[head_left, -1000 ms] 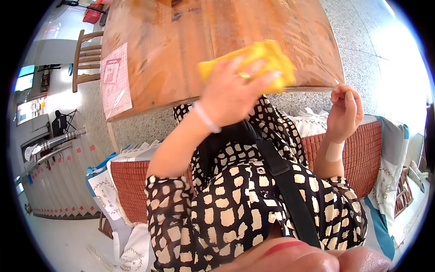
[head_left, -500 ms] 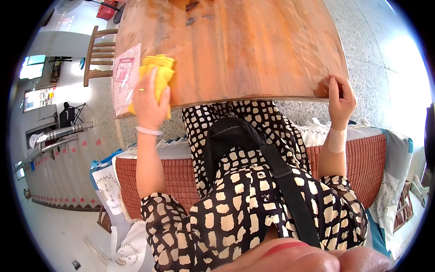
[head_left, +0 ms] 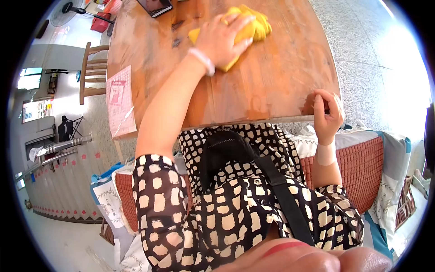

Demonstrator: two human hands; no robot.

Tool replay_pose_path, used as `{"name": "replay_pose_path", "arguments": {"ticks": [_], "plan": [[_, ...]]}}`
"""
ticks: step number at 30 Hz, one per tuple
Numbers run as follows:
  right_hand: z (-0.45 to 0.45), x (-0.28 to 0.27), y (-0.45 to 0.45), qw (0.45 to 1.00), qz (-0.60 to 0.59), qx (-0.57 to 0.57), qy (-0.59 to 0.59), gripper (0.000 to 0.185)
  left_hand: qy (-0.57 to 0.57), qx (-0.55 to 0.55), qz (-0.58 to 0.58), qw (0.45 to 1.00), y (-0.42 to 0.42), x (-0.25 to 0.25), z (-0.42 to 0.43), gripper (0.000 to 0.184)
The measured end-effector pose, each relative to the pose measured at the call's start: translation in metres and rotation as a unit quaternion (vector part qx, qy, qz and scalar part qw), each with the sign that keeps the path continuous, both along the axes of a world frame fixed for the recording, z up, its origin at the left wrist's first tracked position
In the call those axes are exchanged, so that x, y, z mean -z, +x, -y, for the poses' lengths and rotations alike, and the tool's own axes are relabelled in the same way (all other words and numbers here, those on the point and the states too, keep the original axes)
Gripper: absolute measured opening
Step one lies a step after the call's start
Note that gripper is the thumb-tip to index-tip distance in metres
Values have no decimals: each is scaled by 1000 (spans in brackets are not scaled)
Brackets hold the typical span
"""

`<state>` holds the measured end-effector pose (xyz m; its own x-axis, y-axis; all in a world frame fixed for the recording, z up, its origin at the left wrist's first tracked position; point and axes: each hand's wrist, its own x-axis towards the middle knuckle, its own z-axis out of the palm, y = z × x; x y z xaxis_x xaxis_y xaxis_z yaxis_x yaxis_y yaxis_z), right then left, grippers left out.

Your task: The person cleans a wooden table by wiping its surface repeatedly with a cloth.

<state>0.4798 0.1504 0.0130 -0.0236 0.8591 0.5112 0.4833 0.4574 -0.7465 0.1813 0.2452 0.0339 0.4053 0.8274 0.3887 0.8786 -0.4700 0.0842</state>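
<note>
A folded yellow cloth (head_left: 256, 28) lies on the wooden table (head_left: 281, 68), toward its middle. My left hand (head_left: 222, 41) presses down on it with the fingers spread over the fabric, and parts of the cloth show on either side. A pale bracelet circles the left wrist. At the table's near right corner, my right hand (head_left: 328, 112) rests against the edge with its fingers curled in near the thumb. Nothing can be seen in that hand.
A pink-and-white printed sheet (head_left: 120, 102) lies at the table's left edge. Toward the far side sits a dark book-like item (head_left: 155, 6). A wooden chair (head_left: 94, 72) stands to the left, and a sofa with a reddish-brown woven mat (head_left: 351, 170) is behind me.
My left hand has swept the yellow cloth from beside the printed sheet to the right and farther across the table. The right hand stays at the corner. The view has shifted slightly.
</note>
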Motion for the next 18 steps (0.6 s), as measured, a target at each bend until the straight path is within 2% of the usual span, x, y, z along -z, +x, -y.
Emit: {"name": "replay_pose_path", "arguments": {"ticks": [1,4,7,10,12,14,16,18], "plan": [[-1,-2,-1,1000,14,0,13,7,-7,-15,12,1000,0,4,-26,55],[-3,-9,-1,998,57,0,32,8,115,-96,29,988,12,-7,-85,62],[-9,-4,-1,995,62,-11,78,10,-77,-327,-8,942,44,-34,-114,70],[-6,-5,-1,996,66,-2,60,12,-25,-228,99,968,56,-2,-154,70],[-6,-5,-1,996,69,-1,64,12,19,-153,-1,988,92,3,-155,68],[-5,-4,-1,997,56,5,54,12,-16,-33,58,998,133,-1,-129,67],[-1,0,1,998,30,16,52,11,-96,4,27,995,159,-13,-102,61],[2,9,5,998,-8,26,64,10,-50,58,31,997,174,3,-84,61]]}}
